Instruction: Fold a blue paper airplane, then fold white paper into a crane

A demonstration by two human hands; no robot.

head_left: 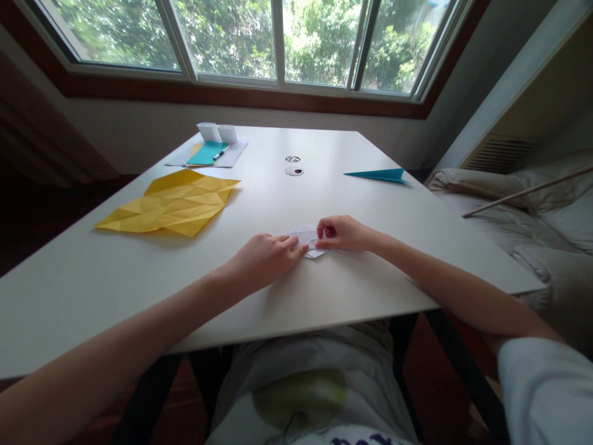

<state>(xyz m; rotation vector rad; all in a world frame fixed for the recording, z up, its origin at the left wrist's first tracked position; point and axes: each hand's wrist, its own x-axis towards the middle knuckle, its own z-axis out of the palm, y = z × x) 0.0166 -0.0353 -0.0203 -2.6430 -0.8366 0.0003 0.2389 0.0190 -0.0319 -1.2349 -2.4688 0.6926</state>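
Note:
A small folded white paper piece (307,238) lies on the white table (324,290) in front of me. My left hand (265,258) presses its fingertips on the paper's left edge. My right hand (343,233) pinches the paper's right side between thumb and fingers. Most of the paper is hidden under the fingers of both hands.
A creased yellow paper sheet (171,203) lies at the left. At the back left are white sheets with a teal paper (207,153), a pen and two small white paper boxes (217,132). A teal paper plane (380,175) rests at the right. A couch (532,216) stands beyond the table's right edge.

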